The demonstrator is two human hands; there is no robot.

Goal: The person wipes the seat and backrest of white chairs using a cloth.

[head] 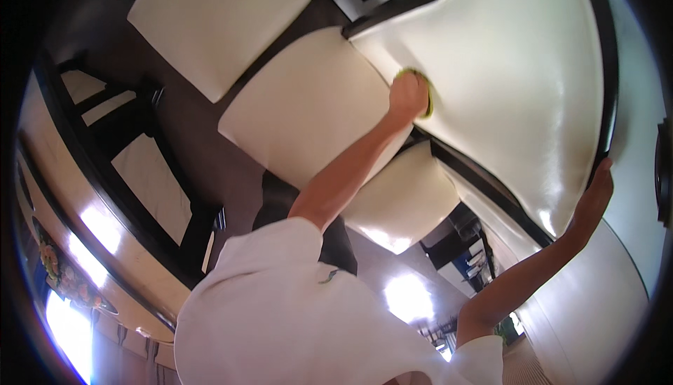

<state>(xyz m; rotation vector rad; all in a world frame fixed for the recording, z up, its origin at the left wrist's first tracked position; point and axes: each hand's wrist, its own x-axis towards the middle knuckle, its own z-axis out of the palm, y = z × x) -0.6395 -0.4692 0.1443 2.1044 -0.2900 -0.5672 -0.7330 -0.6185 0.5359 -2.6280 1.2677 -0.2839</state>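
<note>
A cream upholstered chair back (pixel 505 69) with a dark frame rises at the right, joined to a cream seat (pixel 315 95). My left hand (pixel 410 95) presses a yellow-green edged cloth or pad (pixel 430 106) against the lower part of the backrest, close to the seat. Most of the pad is hidden under the fist. My right hand (pixel 595 190) rests on the dark outer edge of the same backrest, fingers along the frame; nothing shows in it.
Another cream seat (pixel 226 17) stands beyond at the upper left, and one more (pixel 405 201) is on the near side. A long, glossy dark-edged table (pixel 68 159) curves along the left, with flowers (pixel 68 280) on it. Dark floor (pixel 200 127) lies between the table and chairs.
</note>
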